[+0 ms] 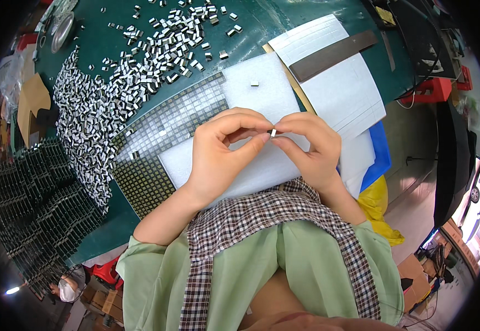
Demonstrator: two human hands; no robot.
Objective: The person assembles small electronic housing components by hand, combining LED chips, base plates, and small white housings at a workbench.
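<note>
Both hands meet over the white foam sheet (262, 94) — left hand (218, 151) and right hand (312, 146) pinch one small silver part (273, 132) together. Another part (254, 84) lies on the sheet beyond them — a gridded tray (174, 118) lies just left.

- cardboard boxes (419, 270), brown, on the floor at lower right, beside the person's right side; small, contents unclear.
- brown cardboard piece (30, 99), flat and irregular, at the far left edge of the green table (262, 27), just beside the pile of small parts.
- brown cardboard cartons (107, 306), lower left on the floor below the table edge, partly hidden.
- yellow plastic bag (380, 212), crumpled, hanging off the table's right edge under a blue sheet (380, 151).
- no screens seen; no readable signs or labels discernible, anything further too small or blurred at the rim.
</note>
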